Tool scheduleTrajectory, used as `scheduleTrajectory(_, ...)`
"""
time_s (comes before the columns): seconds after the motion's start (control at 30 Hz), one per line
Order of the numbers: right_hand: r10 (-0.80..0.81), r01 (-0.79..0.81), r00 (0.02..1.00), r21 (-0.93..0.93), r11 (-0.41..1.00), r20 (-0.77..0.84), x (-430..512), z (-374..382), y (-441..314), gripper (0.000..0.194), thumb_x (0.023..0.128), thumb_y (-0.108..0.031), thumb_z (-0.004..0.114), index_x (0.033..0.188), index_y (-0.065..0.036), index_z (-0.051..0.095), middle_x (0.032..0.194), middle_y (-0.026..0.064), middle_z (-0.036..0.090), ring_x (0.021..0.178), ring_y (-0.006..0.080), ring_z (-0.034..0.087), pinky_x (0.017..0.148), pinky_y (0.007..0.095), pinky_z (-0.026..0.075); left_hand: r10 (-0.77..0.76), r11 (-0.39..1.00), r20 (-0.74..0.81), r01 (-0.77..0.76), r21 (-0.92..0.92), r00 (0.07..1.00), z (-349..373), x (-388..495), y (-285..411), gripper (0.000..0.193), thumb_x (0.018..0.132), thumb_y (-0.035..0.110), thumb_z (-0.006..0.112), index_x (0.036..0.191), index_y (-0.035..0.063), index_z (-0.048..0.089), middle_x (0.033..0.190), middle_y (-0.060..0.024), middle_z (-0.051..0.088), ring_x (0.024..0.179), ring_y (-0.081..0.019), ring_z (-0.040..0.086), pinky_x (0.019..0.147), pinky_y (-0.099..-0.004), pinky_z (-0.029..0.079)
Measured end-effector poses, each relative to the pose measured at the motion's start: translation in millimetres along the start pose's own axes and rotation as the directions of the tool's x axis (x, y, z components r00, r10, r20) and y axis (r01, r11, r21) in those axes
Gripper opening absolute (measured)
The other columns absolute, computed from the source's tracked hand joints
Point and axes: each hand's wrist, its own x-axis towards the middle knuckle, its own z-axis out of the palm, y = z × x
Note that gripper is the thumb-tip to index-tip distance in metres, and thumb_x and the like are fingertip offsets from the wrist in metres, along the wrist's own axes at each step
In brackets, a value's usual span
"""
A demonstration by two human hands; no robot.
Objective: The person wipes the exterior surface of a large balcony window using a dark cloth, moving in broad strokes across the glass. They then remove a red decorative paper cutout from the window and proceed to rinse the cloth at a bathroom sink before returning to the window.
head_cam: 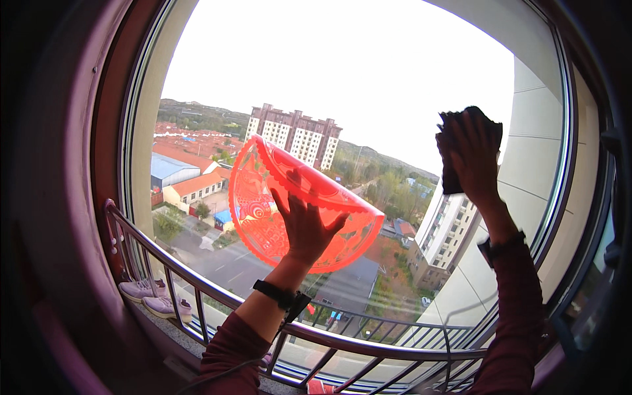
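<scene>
A round red translucent window decoration (261, 217) with cut-out patterns and a scalloped rim lies against the window glass (375, 74). Its upper part is folded down, forming a slanting straight edge. My left hand (308, 229) is spread over the decoration's middle, palm toward the glass, and the folded flap (316, 175) overlaps its fingertips. Higher up on the right, my right hand (471, 163) holds a dark crumpled cloth (486, 126) flat against the pane. Both wrists wear black bands.
A metal guard rail (207, 281) curves across the lower window. Purple-grey sneakers (165, 301) stand on the stone sill behind it, at left. A red-and-white item (320, 387) sits at the bottom. A thin cable (447, 340) hangs near my right arm. Buildings show outside.
</scene>
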Motion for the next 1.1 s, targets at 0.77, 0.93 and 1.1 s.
scheduleTrajectory(0.77, -0.493, 0.508, 0.86, 0.134, 0.851, -0.132, 223.3, 62.8, -245.9, 0.063, 0.097, -0.06, 0.056, 0.153, -0.033, 0.047, 0.162, -0.0002, 0.042, 0.154, 0.0315, 0.028, 0.124, 0.0548, 0.02, -0.092, 0.995, 0.004, 0.092, -0.023, 0.996, 13.2, -34.1, -6.7, 0.099, 0.085, 0.067, 0.069, 0.151, -0.0011, 0.039, 0.159, -0.0248, 0.033, 0.153, -0.0497, 0.017, 0.118, -0.0792, 0.001)
scheduleTrajectory(0.93, -0.549, 0.529, 0.831, 0.439, 0.726, -0.092, 106.6, 26.0, -174.8, 0.066, 0.087, -0.038, 0.073, 0.149, -0.03, 0.053, 0.16, 0.0017, 0.044, 0.152, 0.0302, 0.033, 0.121, 0.0552, 0.027, -0.122, 0.992, 0.045, 0.123, -0.004, 0.991, 7.1, -31.5, -4.8, 0.093, 0.085, 0.062, 0.072, 0.149, 0.0002, 0.044, 0.157, -0.0286, 0.035, 0.153, -0.0509, 0.018, 0.118, -0.0784, 0.002)
scheduleTrajectory(1.1, -0.327, 0.297, 0.94, 0.236, 0.925, 0.099, -11.0, -19.0, -53.4, 0.065, 0.085, -0.031, 0.074, 0.147, -0.022, 0.057, 0.161, 0.0079, 0.043, 0.153, 0.0337, 0.033, 0.121, 0.0579, 0.025, -0.056, 0.995, 0.11, 0.046, 0.091, 0.992, -9.5, -0.7, -6.7, 0.093, 0.086, 0.059, 0.073, 0.153, 0.0038, 0.039, 0.162, -0.0333, 0.023, 0.156, -0.0489, 0.011, 0.118, -0.0767, 0.003)
